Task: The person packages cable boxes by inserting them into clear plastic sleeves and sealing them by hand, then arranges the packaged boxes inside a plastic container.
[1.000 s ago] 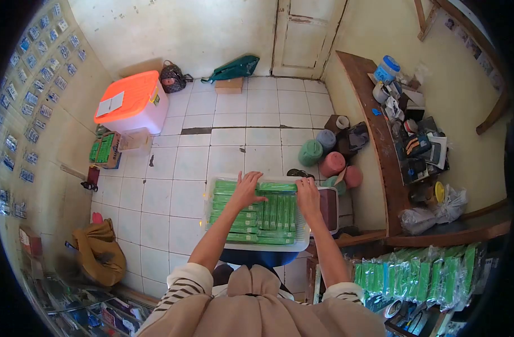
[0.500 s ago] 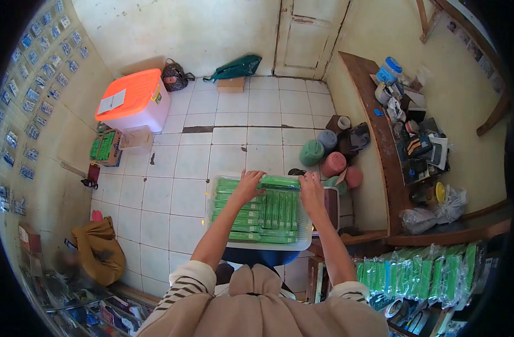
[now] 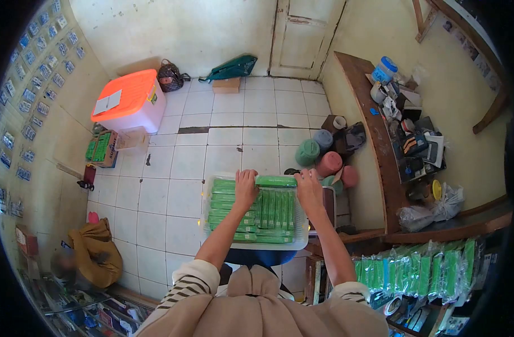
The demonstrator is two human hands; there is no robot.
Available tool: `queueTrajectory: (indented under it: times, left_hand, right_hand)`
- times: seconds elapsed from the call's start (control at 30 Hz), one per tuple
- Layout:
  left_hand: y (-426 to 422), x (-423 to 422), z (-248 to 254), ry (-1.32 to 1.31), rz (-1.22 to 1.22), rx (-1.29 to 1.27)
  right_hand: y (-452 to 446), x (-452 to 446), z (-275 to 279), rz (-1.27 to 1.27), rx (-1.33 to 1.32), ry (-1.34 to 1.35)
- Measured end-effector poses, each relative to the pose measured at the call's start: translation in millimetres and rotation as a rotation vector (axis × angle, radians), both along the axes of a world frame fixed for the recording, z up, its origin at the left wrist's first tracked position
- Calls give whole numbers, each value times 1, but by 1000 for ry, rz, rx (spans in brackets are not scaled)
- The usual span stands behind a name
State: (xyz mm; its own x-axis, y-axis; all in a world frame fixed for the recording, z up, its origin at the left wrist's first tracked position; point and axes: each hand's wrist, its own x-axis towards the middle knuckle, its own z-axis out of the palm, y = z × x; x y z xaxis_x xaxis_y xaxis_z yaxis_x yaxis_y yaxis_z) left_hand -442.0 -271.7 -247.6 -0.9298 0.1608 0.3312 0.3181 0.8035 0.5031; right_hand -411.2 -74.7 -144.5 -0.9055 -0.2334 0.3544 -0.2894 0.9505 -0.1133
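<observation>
A white plastic tray (image 3: 302, 240) in front of me holds several green packs in clear wrap (image 3: 276, 209), some lying crosswise at the left, others lengthwise at the right. At the tray's far edge lies one green pack (image 3: 275, 181) crosswise, between my two hands. My left hand (image 3: 246, 190) is closed on its left end, fingers bent over the far side. At its right end, my right hand (image 3: 308, 191) has its fingers closed on the pack near the tray's far right corner.
Pink, green and blue rolls (image 3: 329, 163) stand on the floor at the right, beside a wooden counter (image 3: 375, 135) with clutter. More green packs (image 3: 414, 275) fill a shelf at the lower right. An orange-lidded box (image 3: 128, 92) and a brown bag (image 3: 97, 253) are at the left.
My left hand has gone from spread over the packs to closed at the far pack's left end. That pack now shows between both hands. My right hand has barely moved.
</observation>
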Motion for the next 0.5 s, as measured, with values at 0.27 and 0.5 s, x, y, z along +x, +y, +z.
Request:
queueTrajectory:
  times: [0.27,0.5]
  left_hand:
    - [-4,7,13,39,45,24]
    - [-7,3,12,-66,11,-10]
  right_hand:
    - [0,2,-3,4,-101,-59]
    - [5,-5,-12,31,32,-128]
